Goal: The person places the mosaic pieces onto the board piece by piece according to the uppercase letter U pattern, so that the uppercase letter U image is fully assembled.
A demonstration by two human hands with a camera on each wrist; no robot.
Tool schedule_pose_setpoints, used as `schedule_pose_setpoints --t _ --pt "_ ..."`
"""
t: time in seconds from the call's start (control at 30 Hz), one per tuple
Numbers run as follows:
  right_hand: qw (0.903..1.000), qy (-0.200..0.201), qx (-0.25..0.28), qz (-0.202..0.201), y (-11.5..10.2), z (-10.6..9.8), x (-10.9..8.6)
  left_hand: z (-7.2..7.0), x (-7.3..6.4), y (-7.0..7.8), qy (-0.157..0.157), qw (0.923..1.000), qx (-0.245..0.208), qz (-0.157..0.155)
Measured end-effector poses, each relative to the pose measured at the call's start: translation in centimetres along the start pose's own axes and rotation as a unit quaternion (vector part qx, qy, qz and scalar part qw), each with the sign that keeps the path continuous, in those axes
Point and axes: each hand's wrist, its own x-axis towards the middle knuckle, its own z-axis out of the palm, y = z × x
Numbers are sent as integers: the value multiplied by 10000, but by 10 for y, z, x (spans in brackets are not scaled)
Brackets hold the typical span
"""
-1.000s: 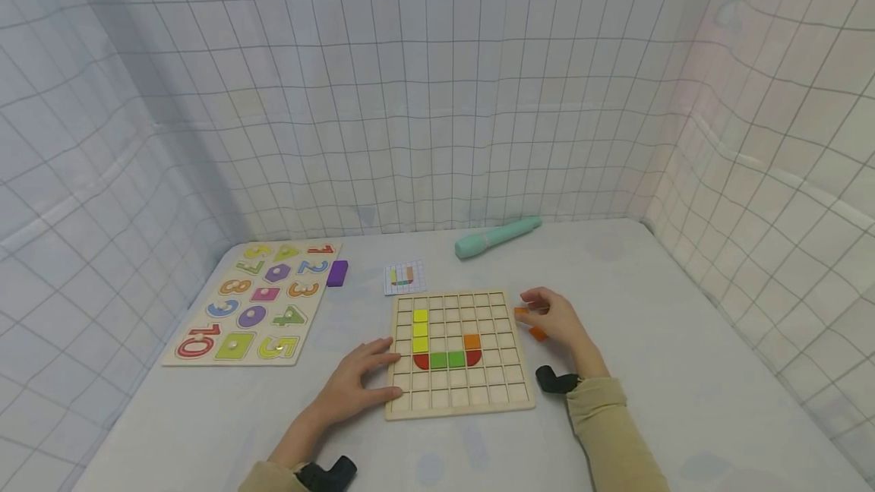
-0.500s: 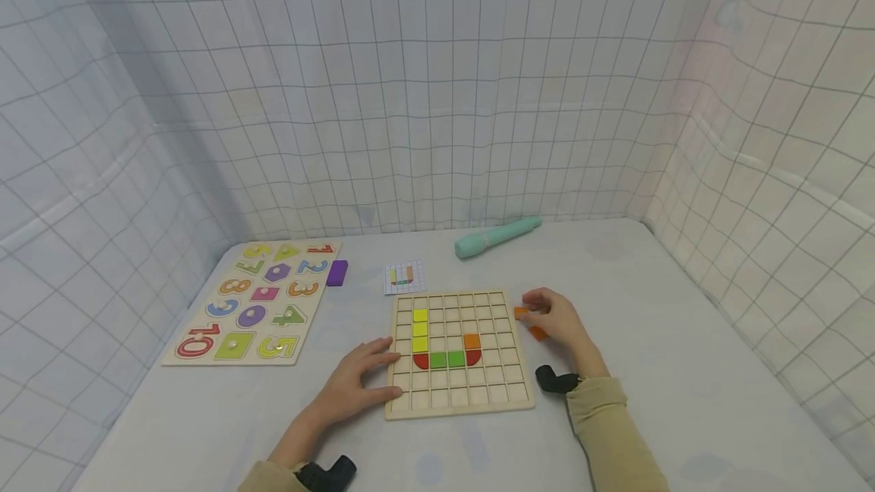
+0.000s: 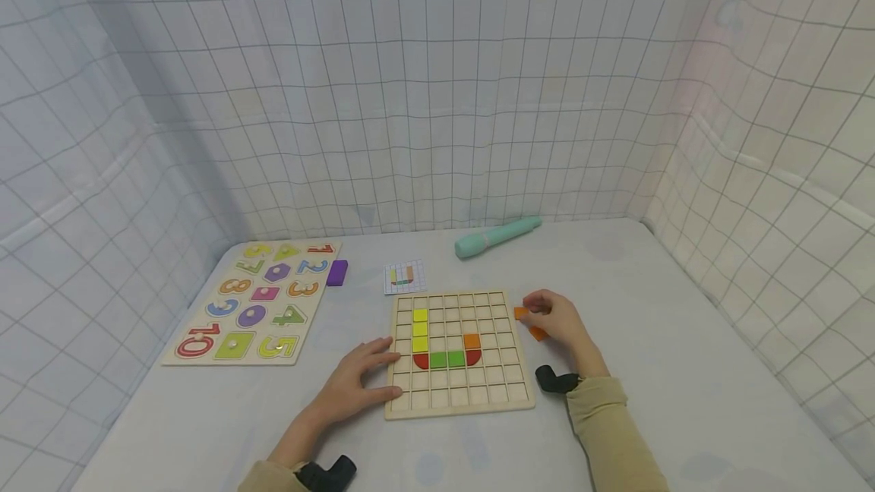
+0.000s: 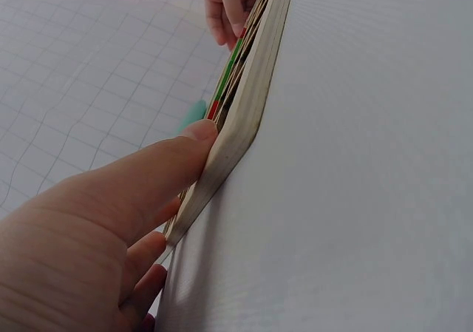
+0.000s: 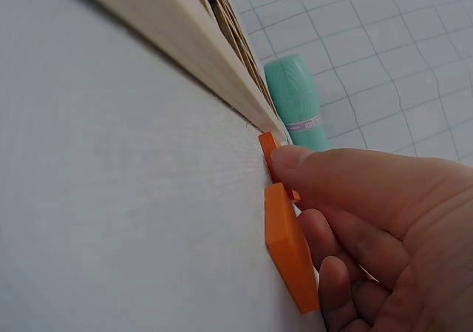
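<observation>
A wooden grid board point(image 3: 440, 398) lies flat, its cells holding yellow point(image 3: 420, 329), green point(image 3: 447, 360), red and orange tiles point(image 3: 472, 342) in a U shape. My left hand point(image 3: 357, 376) rests at the board's left edge, thumb and extended fingertips on the rim. At the right edge, my right hand point(image 3: 557, 319) has its thumb against a loose orange tile point(image 5: 267, 148), with the fingers curled behind it. A second orange tile point(image 5: 290, 247) lies nearer the wrist, under the hand in the head view.
Behind the board lies a small pattern card point(image 3: 404, 278) showing a similar U. A teal tube-shaped object point(image 3: 497, 238) rests at the back. To the left are a purple block point(image 3: 337, 273) and a number puzzle board point(image 3: 205, 361). Gridded curtains enclose the table point(image 3: 656, 310).
My right hand has shifted very slightly right at the orange tile, baring a bit more of it. The left hand and the board stay put.
</observation>
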Motion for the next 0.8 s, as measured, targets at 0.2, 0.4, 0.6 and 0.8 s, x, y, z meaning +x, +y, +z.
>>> schedule_pose_setpoints --t 0.2,0.4,0.6,0.8 --pt "9999 -39 -98 -31 0 0 0 0 0 0 6 10000 -4 -14" --pt "9993 14 -345 -124 0 0 -1 -1 0 1 -12 10000 -31 -7" --pt "9977 14 -673 -109 -2 -1 -1 -1 1 1 -23 10000 -52 33" --pt "9973 -19 -724 -119 -3 -2 -1 -1 1 1 -25 10000 -48 23"
